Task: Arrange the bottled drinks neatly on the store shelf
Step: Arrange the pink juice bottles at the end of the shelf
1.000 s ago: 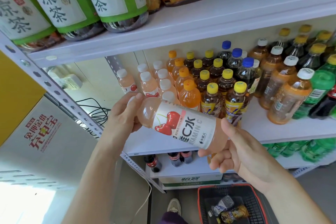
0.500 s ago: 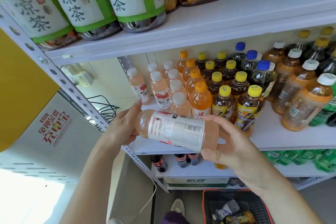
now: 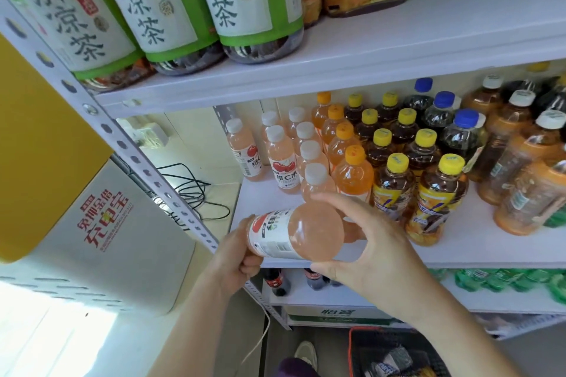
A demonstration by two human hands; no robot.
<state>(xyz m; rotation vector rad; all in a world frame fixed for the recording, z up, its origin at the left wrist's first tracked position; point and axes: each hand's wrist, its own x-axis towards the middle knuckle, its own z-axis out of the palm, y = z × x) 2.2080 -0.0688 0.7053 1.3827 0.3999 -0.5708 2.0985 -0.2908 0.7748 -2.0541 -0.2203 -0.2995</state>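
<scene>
A: Middle shelf [image 3: 459, 254] packed; pink row [image 3: 309, 159] front bottle just behind.
B: Pink bottle [image 3: 294, 234] sideways at the shelf lip, left hand [image 3: 235, 257] and right hand [image 3: 367, 257] both clamped on it.
A: Risk?
B: Swinging it upright could topple that row.

Both hands raised, forearms converging — left hand [image 3: 235, 257] curled, right hand [image 3: 370, 257] fingers spread, gripping.

White charging kiosk [image 3: 101, 242] left of shelving; black cables [image 3: 190, 193] behind; red-rimmed basket [image 3: 395, 352] on floor
</scene>
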